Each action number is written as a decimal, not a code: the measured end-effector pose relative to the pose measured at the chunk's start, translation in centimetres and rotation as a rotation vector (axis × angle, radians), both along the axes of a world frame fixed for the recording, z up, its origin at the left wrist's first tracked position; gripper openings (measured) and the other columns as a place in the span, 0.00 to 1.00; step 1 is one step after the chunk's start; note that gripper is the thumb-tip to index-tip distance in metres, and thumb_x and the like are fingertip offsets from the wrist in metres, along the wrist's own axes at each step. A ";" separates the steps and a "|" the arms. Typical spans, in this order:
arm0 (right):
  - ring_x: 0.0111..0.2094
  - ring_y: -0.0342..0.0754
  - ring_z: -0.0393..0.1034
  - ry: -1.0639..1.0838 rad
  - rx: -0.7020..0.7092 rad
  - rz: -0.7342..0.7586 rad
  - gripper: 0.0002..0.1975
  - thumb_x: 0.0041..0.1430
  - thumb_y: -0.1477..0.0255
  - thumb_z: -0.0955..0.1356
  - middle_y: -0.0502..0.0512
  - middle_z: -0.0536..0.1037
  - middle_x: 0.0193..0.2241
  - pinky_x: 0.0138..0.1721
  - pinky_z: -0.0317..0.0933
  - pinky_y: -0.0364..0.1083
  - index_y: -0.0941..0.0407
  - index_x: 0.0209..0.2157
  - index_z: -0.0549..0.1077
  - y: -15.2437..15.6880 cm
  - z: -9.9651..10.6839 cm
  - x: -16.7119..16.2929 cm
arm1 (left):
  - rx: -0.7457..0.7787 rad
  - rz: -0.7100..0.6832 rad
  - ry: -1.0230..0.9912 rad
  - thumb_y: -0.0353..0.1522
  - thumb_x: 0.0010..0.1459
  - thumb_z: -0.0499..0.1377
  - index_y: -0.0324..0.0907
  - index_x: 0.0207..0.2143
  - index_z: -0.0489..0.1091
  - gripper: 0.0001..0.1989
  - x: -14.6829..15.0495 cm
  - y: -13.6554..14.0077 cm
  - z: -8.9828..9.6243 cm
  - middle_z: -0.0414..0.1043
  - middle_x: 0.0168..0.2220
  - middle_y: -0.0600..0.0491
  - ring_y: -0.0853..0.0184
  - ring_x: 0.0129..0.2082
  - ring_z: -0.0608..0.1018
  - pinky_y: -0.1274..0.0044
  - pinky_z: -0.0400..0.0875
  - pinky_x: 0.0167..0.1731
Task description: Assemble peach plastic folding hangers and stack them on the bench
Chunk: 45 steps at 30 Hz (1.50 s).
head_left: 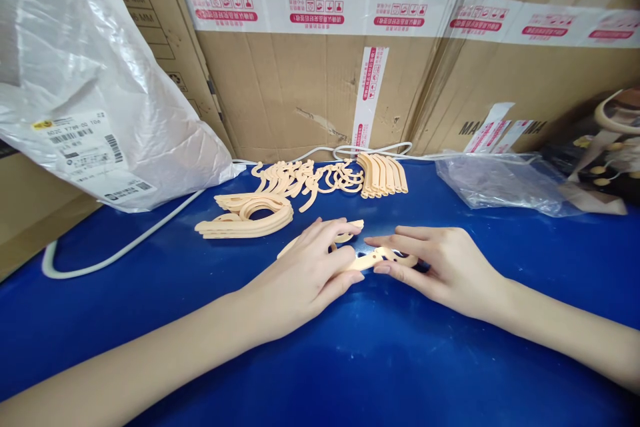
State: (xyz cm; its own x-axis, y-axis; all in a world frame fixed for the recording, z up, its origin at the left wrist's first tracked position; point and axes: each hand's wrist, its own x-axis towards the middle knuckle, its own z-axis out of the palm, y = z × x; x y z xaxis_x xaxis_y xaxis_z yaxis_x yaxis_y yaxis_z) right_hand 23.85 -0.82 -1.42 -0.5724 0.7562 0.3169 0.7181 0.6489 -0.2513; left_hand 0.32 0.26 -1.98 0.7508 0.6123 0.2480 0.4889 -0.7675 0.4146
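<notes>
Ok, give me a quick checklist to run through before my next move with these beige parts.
1. Left hand on the beige hanger parts: ok, fingers and thumb at them.
2. Right hand on the parts: ok, at their right end.
3. Joint fully seated: cannot tell, the hands partly cover the parts.
4. Curved hanger arms lined up: ok, side by side behind the hands.
5. Loose hooks sorted: not ok, they lie in a jumbled heap.
6. White cable away from both hands: ok, it lies to the left and along the back.
</notes>
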 end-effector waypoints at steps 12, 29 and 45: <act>0.34 0.47 0.76 -0.009 -0.097 -0.027 0.16 0.66 0.62 0.61 0.55 0.79 0.37 0.33 0.66 0.43 0.54 0.47 0.74 -0.2 -0.1 -0.3 | 0.073 0.019 0.006 0.34 0.67 0.49 0.41 0.34 0.67 0.11 0.1 -0.1 -0.3 0.57 0.61 0.45 0.58 0.61 0.61 0.57 0.52 0.62; 0.35 0.46 0.76 0.027 -0.152 0.131 0.17 0.67 0.66 0.60 0.54 0.80 0.37 0.37 0.67 0.43 0.53 0.52 0.71 0.1 -0.2 -0.2 | 0.094 -0.013 0.019 0.34 0.67 0.49 0.42 0.40 0.69 0.10 0.0 -0.2 -0.4 0.58 0.60 0.46 0.56 0.63 0.58 0.54 0.50 0.62; 0.22 0.41 0.68 -0.158 0.223 0.057 0.19 0.67 0.64 0.59 0.50 0.72 0.22 0.23 0.56 0.40 0.57 0.52 0.73 -0.3 -0.5 -0.4 | 0.037 -0.016 0.019 0.34 0.67 0.48 0.41 0.35 0.68 0.12 -0.1 -0.2 0.1 0.58 0.61 0.46 0.58 0.62 0.60 0.54 0.49 0.62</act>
State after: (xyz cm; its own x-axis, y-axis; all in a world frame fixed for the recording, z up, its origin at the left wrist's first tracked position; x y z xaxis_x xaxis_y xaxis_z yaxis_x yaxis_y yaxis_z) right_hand 23.46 -1.17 -1.96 -0.6676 0.6432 0.3750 0.6979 0.7160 0.0143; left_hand 0.17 0.05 -1.92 0.7654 0.5906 0.2558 0.4836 -0.7900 0.3768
